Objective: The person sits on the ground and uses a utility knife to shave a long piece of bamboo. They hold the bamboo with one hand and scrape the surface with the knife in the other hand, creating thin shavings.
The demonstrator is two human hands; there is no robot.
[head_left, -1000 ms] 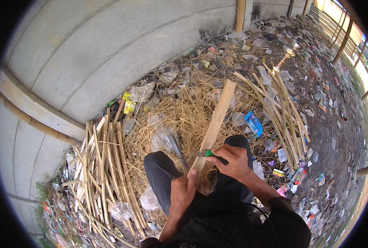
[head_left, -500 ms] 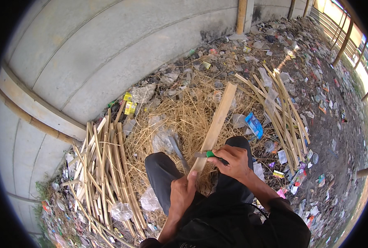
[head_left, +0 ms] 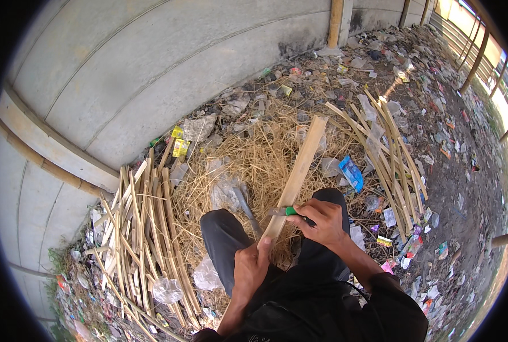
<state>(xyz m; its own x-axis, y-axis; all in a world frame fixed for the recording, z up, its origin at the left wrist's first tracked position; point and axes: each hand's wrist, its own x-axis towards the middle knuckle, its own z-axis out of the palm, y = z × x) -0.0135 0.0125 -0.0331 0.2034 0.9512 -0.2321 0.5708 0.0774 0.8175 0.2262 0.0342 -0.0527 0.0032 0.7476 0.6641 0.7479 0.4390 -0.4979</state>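
A long, flat pale bamboo slat (head_left: 304,157) slants up and away from between my knees. Near its lower end, my left hand (head_left: 252,264) is closed around it, thumb along the top face. My right hand (head_left: 324,218) grips a small knife (head_left: 291,211) with a green and black handle. The knife's short blade lies across the slat, touching it just beyond my left thumb. Beside my left knee, a long grey metal blade (head_left: 244,202) rests on the straw; its lower end is hidden behind the slat and my left hand.
A heap of split bamboo strips (head_left: 145,239) lies to my left, and a smaller bundle (head_left: 393,162) to my right. Straw shavings (head_left: 254,137) cover the ground ahead. Scattered litter includes a blue wrapper (head_left: 351,174). A grey concrete wall (head_left: 168,62) runs along the far left.
The slat's far end sits very slightly lower. Both hands keep their grips, and the knife stays across the slat at nearly the same spot.
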